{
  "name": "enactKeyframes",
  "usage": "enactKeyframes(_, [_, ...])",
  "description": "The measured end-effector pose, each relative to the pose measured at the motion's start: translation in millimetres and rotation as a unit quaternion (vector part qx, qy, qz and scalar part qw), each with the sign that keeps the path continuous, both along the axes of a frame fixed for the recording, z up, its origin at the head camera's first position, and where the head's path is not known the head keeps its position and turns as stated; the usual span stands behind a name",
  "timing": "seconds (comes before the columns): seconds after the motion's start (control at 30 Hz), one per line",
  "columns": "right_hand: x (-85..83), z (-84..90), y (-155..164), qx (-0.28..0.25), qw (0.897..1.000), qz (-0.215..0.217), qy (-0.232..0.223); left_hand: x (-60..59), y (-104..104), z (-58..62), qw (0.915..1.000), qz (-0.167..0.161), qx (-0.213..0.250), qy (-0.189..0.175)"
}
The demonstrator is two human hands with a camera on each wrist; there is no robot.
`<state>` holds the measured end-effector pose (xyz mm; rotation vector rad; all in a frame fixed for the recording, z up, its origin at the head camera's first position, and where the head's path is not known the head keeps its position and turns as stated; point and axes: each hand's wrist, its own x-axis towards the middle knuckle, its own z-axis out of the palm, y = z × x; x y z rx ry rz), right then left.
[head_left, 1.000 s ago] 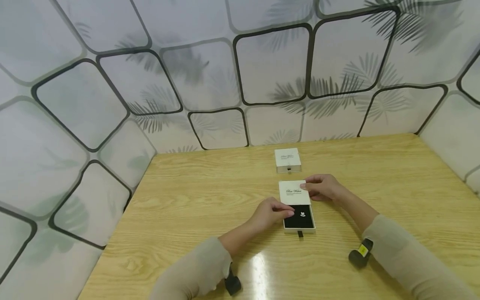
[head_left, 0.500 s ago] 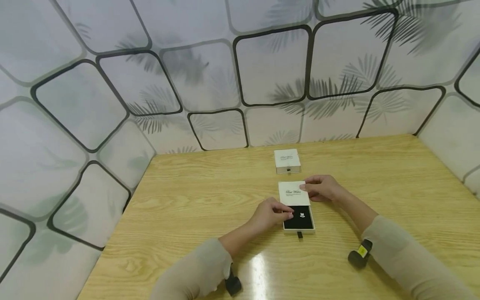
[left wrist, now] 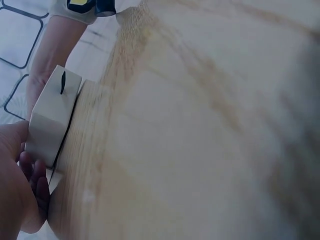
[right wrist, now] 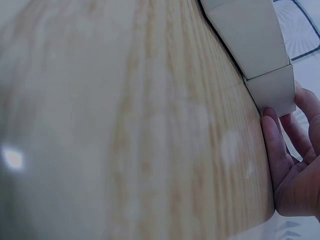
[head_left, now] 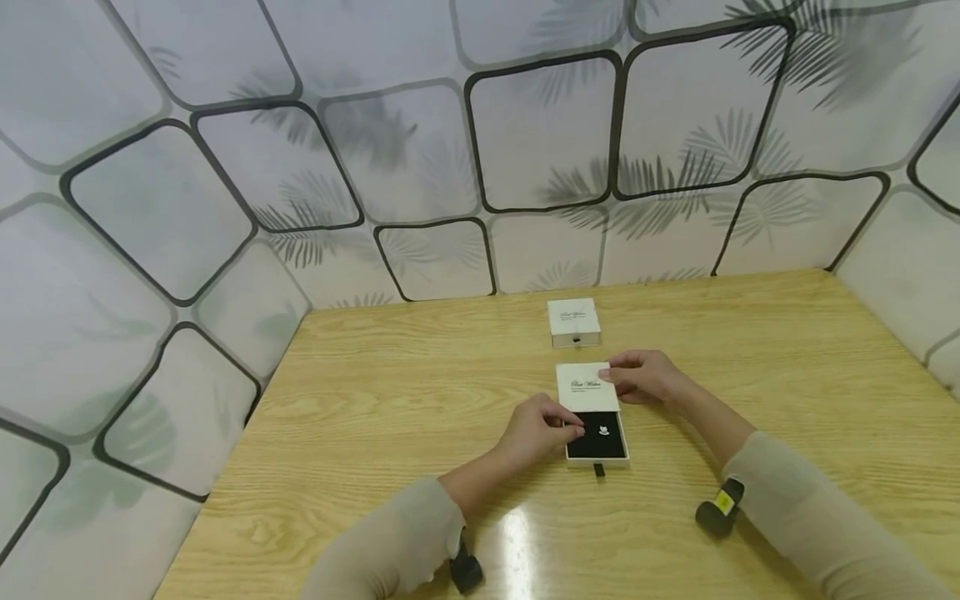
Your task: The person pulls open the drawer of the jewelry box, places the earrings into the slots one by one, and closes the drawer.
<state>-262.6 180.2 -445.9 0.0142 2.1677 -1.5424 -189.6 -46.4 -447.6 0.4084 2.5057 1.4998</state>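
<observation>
Holding: right hand (head_left: 643,377) fingers grasping sleeve (head_left: 587,387) | left hand (head_left: 538,427) fingers pinching drawer (head_left: 597,439)

bare table (head_left: 390,400) left of hands, second box (head_left: 574,322) just behind

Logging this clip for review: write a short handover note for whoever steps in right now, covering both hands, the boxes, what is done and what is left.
Left hand: fingertips at the drawer's left edge, beside the small silver piece on the black insert.
Right hand: holds the sleeve at its right side.
Second box: closed, farther back on the table.
Done: drawer slid partway out.
Left: probably the silver piece and the drawer; the second box is untouched.
</observation>
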Motion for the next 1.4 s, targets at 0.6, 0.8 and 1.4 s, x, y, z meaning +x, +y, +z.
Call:
enactKeyframes(0.6, [-1.2, -1.9, 0, -0.006, 1.000, -0.008, -0.004, -1.7, -2, 1.7, 0.9990, -0.025, -0.037, 0.005])
enactKeyframes(0.8, [-1.0, -1.5, 0, 0.000, 1.000, -0.007, -0.004, 2.9, 1, -2.2, 0.9990, 0.007, -0.030, 0.031])
enactKeyframes(1.4, [0.1, -0.5, 0, -0.004, 1.000, -0.003, -0.007, 5.9, -8, 2.1, 0.9978, -0.022, -0.026, 0.056])
